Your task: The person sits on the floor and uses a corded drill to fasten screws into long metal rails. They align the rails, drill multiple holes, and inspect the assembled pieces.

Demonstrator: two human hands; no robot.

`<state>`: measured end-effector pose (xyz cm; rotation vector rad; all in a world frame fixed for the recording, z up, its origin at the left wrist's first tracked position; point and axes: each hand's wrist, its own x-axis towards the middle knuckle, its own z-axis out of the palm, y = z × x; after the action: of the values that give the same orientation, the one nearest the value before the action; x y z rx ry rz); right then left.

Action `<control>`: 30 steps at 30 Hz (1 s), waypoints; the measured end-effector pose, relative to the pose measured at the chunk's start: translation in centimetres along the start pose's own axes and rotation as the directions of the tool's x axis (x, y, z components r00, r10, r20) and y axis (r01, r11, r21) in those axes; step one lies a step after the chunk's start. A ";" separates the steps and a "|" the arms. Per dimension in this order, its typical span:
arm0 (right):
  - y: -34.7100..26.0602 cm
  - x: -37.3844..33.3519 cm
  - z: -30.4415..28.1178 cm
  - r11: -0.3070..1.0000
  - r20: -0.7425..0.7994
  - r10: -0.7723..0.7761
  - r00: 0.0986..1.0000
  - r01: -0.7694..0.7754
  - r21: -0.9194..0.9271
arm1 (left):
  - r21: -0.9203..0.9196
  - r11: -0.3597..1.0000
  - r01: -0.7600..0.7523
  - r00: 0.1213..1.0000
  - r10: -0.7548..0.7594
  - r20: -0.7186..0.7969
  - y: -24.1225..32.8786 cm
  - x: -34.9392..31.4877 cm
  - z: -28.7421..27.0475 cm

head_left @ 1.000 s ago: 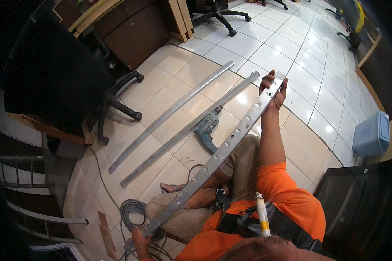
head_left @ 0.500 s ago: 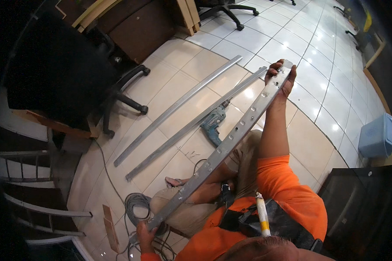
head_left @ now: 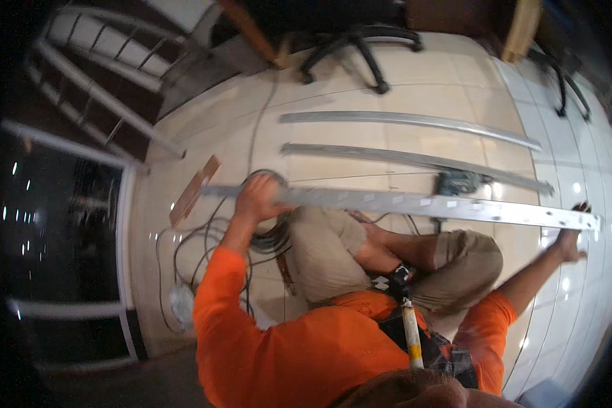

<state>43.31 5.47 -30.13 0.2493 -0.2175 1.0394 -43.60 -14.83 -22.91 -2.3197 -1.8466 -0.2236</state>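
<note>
Across my lap runs a long silvery metal bar [head_left: 449,205] with a row of slots along its face. My left hand [head_left: 258,198] is closed round it near its left end, and my right hand [head_left: 570,243] grips it near the right end, some fingers showing past the far edge. Partly covered by the bar, a teal power drill [head_left: 457,182] lies on the floor. Two more metal strips rest beyond it: a farther one [head_left: 408,120] and a nearer one [head_left: 387,156], lying roughly parallel.
A coil of grey cable [head_left: 270,238] lies beside my knee, near a flat brown wooden piece [head_left: 194,192]. A ladder [head_left: 88,85] lies at the far left. A wheeled chair base [head_left: 360,58] stands on the tiles beyond the strips. A cigarette [head_left: 411,333] shows in front.
My view has swung left, so the bar now runs nearly level across the picture instead of slanting. Both hands still hold it near its ends.
</note>
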 end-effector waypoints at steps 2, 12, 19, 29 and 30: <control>2.0 -2.7 -0.4 0.938 -0.297 -0.108 0.949 -0.002 -0.346 | 0.005 1.000 -0.021 0.997 0.021 -0.072 3.1 4.6 -0.5; 19.4 -11.9 9.0 0.815 -0.205 0.291 0.935 -0.354 -0.459 | -0.399 0.907 -0.135 0.969 0.036 -0.246 19.4 20.6 1.4; 18.8 -9.6 8.5 0.827 -0.303 0.095 0.948 -0.245 -0.506 | -0.436 0.870 -0.230 0.973 0.202 -0.111 22.6 22.1 1.4; 13.2 -9.2 -2.7 0.957 -0.579 0.071 0.812 -0.219 -0.189 | -0.745 0.465 -0.479 0.787 -0.150 -0.599 23.8 14.9 0.8; 13.1 -9.2 -2.5 0.969 -0.559 0.111 0.822 -0.213 -0.122 | -0.819 0.351 -0.454 0.760 -0.327 -0.561 23.3 13.3 1.3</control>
<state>27.61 5.01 -33.93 -0.2442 0.1964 1.2121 -17.87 -7.02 -22.15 -2.2100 -1.2571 -2.3602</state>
